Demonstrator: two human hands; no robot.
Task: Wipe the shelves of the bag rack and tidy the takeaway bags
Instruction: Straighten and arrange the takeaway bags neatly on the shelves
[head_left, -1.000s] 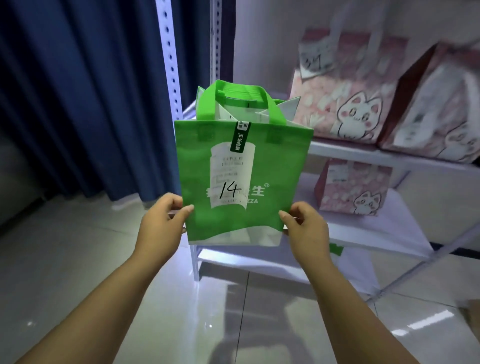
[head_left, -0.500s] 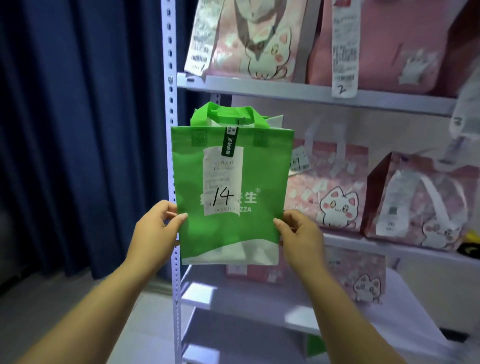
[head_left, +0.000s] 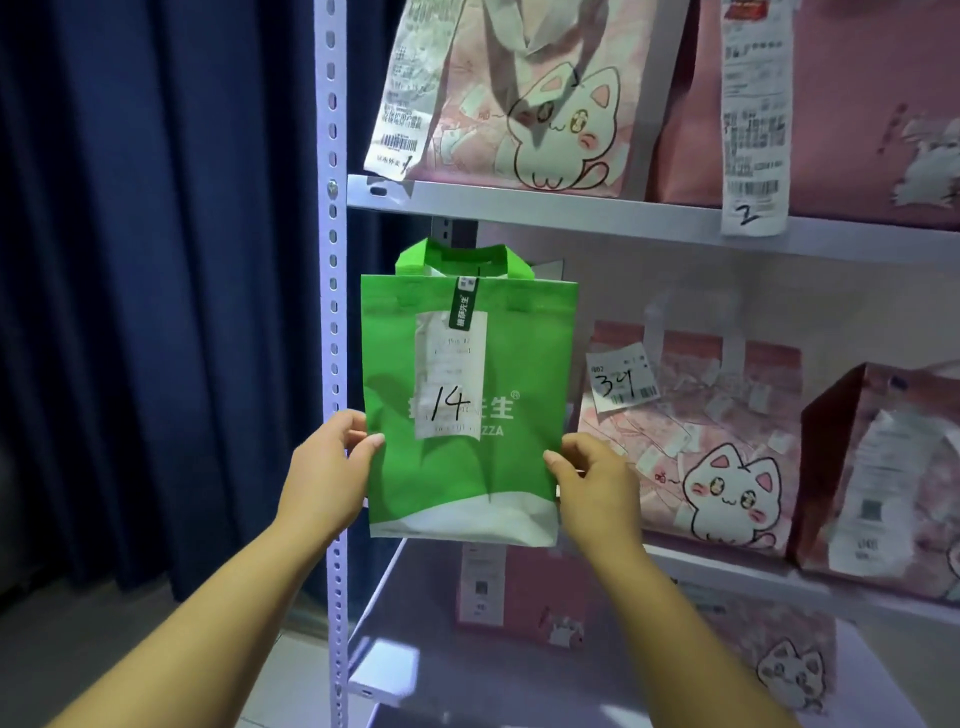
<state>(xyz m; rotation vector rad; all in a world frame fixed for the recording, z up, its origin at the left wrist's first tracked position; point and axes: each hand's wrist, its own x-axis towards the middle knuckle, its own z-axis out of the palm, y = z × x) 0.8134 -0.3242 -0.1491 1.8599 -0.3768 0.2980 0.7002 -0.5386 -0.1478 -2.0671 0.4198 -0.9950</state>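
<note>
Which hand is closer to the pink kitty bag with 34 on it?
Right. The right hand is just beside the pink bag; the left hand is across the green bag.

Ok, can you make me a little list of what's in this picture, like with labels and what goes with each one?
held thing: green bag, upright, receipt marked 14
left hand: pinching the bag's left edge
right hand: pinching the bag's right edge
rack: white metal shelves
upper shelf: pink cat bag, receipt marked 2
middle shelf: pink cat bag with a 34 slip
behind: dark blue curtain
</note>
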